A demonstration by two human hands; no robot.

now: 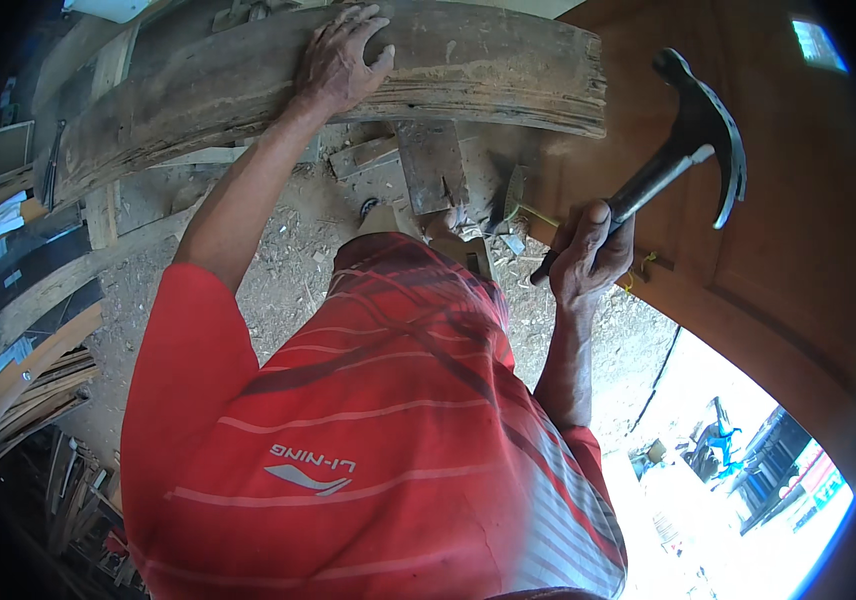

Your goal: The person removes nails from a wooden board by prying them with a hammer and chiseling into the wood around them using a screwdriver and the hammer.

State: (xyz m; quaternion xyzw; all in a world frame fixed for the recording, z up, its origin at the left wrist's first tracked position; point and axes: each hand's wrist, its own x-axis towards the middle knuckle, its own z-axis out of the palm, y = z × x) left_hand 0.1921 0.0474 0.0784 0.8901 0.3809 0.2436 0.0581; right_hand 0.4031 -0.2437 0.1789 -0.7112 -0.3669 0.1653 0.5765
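Hammer in right hand, held up right of the torso: fingers wrapped around the dark handle, thumb pressed along it, butt end poking out below the fist. Head tilted up and right, claw side curving down at the right, striking face at upper left; well apart from the wood.

Left hand lies flat on the thick plank, fingers spread toward the far edge, thumb out to the right; pressing or just resting, can't tell. Plank spans the top of view, weathered, right end ragged, near edge split in layers.

Below the plank: dark board and loose wood offcuts near the feet; dirt ground strewn with chips. Large brown wooden panel at right, behind the hammer.

Left side: wooden frame pieces, with a stack of thin strips under a curved board; more scraps bunched at lower left, too dim to sort. Lower right is glare, with a blue object in it.
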